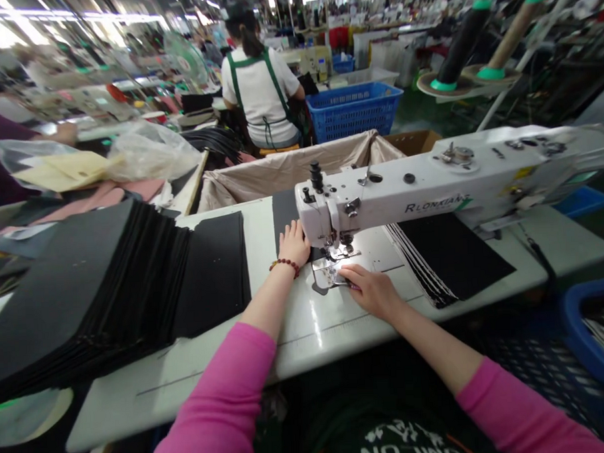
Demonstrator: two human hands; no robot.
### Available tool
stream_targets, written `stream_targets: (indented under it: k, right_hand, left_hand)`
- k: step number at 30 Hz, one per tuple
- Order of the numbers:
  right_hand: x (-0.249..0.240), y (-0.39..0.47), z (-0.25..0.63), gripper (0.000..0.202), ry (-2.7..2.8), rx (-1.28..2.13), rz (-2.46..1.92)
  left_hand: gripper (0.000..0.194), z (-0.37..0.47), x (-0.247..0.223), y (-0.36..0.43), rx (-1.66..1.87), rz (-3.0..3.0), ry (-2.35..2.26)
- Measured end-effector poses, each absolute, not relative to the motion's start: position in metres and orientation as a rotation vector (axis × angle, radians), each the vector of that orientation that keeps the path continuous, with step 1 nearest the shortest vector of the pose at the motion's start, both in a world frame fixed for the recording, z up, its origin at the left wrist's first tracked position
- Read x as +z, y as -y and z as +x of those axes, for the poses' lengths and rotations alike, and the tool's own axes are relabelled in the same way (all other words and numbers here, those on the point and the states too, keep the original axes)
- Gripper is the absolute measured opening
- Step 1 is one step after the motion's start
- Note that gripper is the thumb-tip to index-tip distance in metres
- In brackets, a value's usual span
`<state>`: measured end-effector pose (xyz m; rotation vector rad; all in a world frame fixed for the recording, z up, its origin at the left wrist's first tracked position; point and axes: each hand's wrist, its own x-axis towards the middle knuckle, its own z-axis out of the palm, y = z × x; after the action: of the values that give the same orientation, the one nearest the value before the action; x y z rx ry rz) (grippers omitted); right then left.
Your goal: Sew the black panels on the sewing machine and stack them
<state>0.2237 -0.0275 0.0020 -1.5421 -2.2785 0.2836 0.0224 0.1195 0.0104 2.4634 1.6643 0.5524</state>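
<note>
- Black flat panel with straight edges (284,206) is seen on the smooth white tabletop (312,349), left of and partly behind the head of the white metal sewing machine (380,193).
- Its near part is covered by the left hand (295,243), which is laid palm down on it with the fingers stretched forward; nothing is seen to be grasped.
- The left wrist is circled by a bracelet of round dark-red beads (285,262).
- The right hand (372,291) is placed nearer the table's front edge, to the right of the panel and apart from its visible part; its fingers are bent at the shiny metal plate (329,275) below the needle area, and whether anything is gripped cannot be told.
- Farther left, a low pile of matte black rectangular panels (211,270) is set beside a tall, leaning stack of dark sheets (68,277), whose many thin edges are shown in layers.
- To the right of the needle area, black panels with pale, rough-looking edges (456,256) are fanned slightly under the machine's arm.
- Behind the table, a bin lined with creased, satiny beige cloth (290,173) is seen.
</note>
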Motion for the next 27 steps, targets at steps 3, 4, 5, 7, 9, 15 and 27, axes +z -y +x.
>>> stream_targets:
  k: [3, 4, 5, 7, 9, 15, 27]
  right_hand:
    - [0.004, 0.03, 0.225, 0.048, 2.265, 0.253, -1.539]
    - [0.004, 0.03, 0.226, 0.048, 2.266, 0.245, -1.536]
    - [0.004, 0.03, 0.226, 0.047, 2.27, 0.241, -1.531]
    - [0.003, 0.03, 0.227, 0.046, 2.277, 0.247, -1.519]
    - [0.002, 0.03, 0.228, 0.044, 2.279, 0.267, -1.508]
    - [0.002, 0.03, 0.231, 0.041, 2.256, 0.342, -1.412]
    - [0.022, 0.046, 0.234, 0.045, 2.281, 0.553, -1.314]
  left_hand:
    - [0.046, 0.021, 0.003, -0.091, 0.541, 2.376, -1.832]
    - [0.047, 0.019, 0.001, -0.071, 0.542, 2.356, -1.87]
    - [0.048, 0.015, -0.001, -0.047, 0.544, 2.345, -1.899]
    - [0.049, 0.005, -0.003, 0.01, 0.546, 2.336, -1.94]
    - [0.05, -0.007, -0.004, 0.069, 0.565, 2.347, -1.976]
    - [0.069, -0.037, 0.002, 0.168, 0.366, 2.367, -1.96]
    - [0.077, -0.011, 0.01, 0.164, 0.108, 2.485, -2.004]
